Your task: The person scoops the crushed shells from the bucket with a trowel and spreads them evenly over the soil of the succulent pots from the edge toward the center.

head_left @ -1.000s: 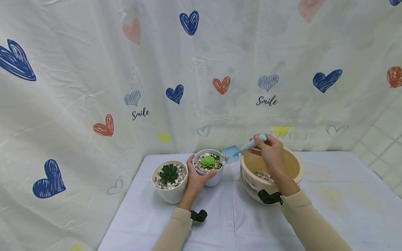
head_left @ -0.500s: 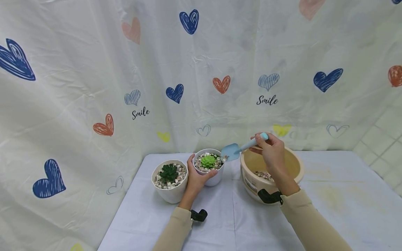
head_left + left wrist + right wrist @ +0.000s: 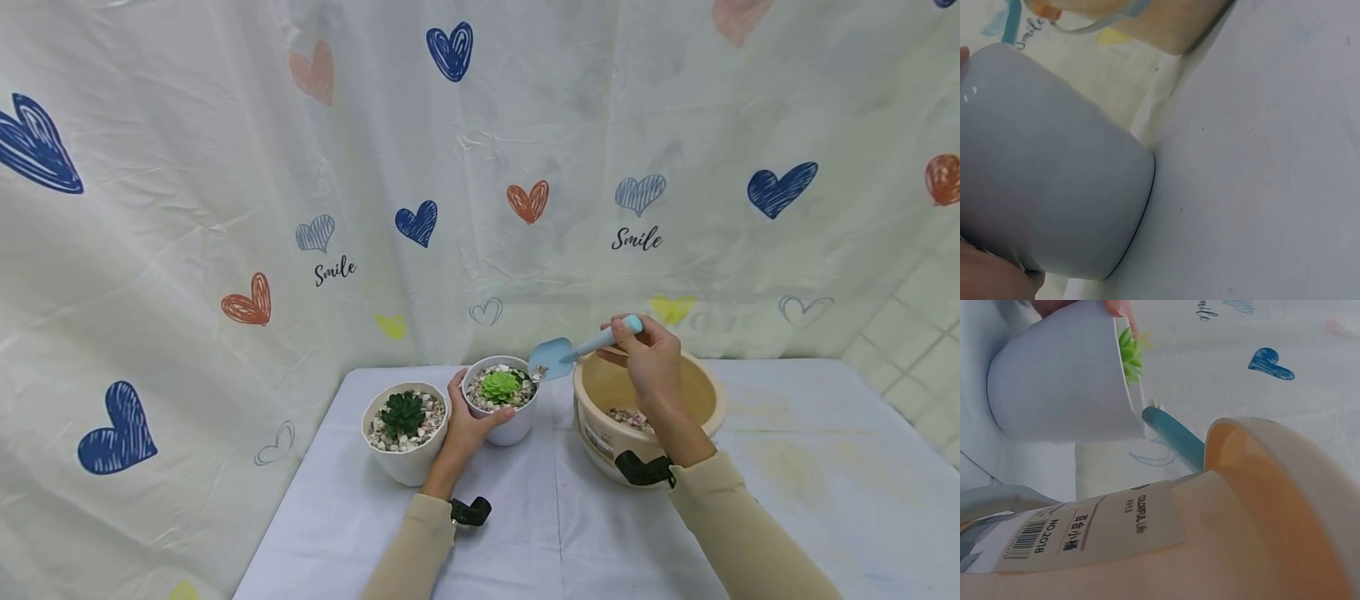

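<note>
My left hand [image 3: 467, 429] holds the small white pot [image 3: 516, 427], thumb on its near side and fingers on its left. Inside, a bright green succulent [image 3: 499, 386] sits among pale pebbles. My right hand [image 3: 651, 362] grips the handle of a light blue trowel [image 3: 553, 357]. The blade is at the pot's right rim, with a few pebbles [image 3: 540, 373] at its tip. In the right wrist view the trowel [image 3: 1175, 437] appears edge-on beside the rim, partly hidden by the beige bucket [image 3: 1254, 550]. The left wrist view shows mostly the pot's side [image 3: 1054, 162].
Left of my left hand stands another white pot [image 3: 405, 468] with a dark green succulent [image 3: 402, 414] and pebbles. Below my right hand is the wide beige bucket [image 3: 600, 450], with pebbles [image 3: 628, 419] at its bottom. A heart-printed curtain [image 3: 465, 258] hangs behind the table.
The trowel blade has risen slightly and fewer pebbles show at its tip. The pot in my left hand has shifted a little to the right.
</note>
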`<state>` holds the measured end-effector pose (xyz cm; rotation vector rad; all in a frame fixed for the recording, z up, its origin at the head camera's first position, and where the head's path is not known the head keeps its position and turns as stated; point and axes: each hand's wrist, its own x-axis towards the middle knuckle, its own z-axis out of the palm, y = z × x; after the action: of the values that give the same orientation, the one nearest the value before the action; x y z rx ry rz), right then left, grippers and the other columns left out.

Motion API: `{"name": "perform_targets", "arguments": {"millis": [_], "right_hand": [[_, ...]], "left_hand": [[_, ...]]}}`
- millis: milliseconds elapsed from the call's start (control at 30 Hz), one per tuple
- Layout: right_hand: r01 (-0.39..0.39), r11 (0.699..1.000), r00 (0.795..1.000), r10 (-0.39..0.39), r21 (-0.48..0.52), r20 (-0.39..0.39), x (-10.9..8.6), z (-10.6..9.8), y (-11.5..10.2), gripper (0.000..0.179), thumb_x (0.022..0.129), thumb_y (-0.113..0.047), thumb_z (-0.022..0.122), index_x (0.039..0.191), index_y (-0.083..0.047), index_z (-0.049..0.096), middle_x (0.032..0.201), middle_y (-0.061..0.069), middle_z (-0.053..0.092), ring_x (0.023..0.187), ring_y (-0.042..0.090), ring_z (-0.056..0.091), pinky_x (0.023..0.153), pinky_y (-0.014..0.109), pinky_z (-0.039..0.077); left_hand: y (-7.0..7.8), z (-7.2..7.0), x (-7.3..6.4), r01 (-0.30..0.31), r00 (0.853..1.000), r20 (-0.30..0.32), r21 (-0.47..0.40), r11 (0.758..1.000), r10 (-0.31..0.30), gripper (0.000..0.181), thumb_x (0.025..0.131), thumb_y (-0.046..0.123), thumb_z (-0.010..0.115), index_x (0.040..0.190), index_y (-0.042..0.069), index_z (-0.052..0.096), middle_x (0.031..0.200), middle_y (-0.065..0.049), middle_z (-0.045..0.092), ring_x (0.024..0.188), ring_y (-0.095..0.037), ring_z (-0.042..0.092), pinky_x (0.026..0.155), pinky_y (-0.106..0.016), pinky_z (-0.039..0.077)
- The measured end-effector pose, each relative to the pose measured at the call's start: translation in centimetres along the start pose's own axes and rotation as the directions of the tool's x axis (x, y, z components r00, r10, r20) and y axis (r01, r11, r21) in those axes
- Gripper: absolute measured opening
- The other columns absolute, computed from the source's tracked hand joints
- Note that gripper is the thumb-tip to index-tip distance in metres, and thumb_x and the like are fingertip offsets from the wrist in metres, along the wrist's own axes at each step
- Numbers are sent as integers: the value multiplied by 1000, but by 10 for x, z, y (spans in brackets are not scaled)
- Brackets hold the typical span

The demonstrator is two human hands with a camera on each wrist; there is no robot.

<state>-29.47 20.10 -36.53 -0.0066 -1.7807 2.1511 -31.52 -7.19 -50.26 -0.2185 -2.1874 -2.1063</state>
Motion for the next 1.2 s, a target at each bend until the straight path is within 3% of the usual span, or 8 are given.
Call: {"name": "perform_targets", "arguments": {"millis": [133,433,533,767,967,1200], "right_hand": [[3,1000,1000,-3,4,8,0,1,0,14,101,-20,65,107,-8,68,96,-3,73,86,9,77,76,29,62],[39,998,999,-40,50,25,2,2,4,6,100,-13,65,104,-10,69,95,-3,74,86,8,76,77,32,62],[49,997,998,-51,59,33,2,1,5,6,100,-13,65,103,-10,70,95,-3,74,85,8,76,77,32,62],[55,998,997,-57,35,52,3,1,4,8,100,-13,65,106,-8,69,97,-4,74,89,10,73,79,31,61],[76,997,993,-76,8,92,3,2,4,11,101,-13,64,109,-7,68,102,-2,72,95,12,71,82,31,61],[114,993,979,-105,-42,173,0,1,6,15,102,-14,63,114,-7,66,107,-3,71,103,13,69,87,32,60]], "left_hand": [[-1,-1,1,-3,999,40,-21,1000,4,111,81,25,86,163,21,11,163,-12,26,149,-31,31,120,-53,27],[0,1,2,1,999,45,-46,999,1,106,83,22,81,163,25,11,166,-11,22,154,-31,24,124,-54,22],[-1,2,2,-15,1000,27,-21,1000,15,108,83,25,83,162,20,11,165,-12,25,153,-32,27,123,-54,24],[-1,5,1,-22,999,-29,80,997,24,115,76,38,90,162,22,15,163,-10,29,149,-28,34,120,-53,31],[0,3,2,-19,1000,-6,26,999,19,107,80,32,87,161,30,17,164,-10,29,151,-30,32,121,-54,30],[1,3,1,-2,1000,18,-32,999,3,105,83,23,83,161,21,13,163,-15,33,151,-32,33,121,-57,29]]}}
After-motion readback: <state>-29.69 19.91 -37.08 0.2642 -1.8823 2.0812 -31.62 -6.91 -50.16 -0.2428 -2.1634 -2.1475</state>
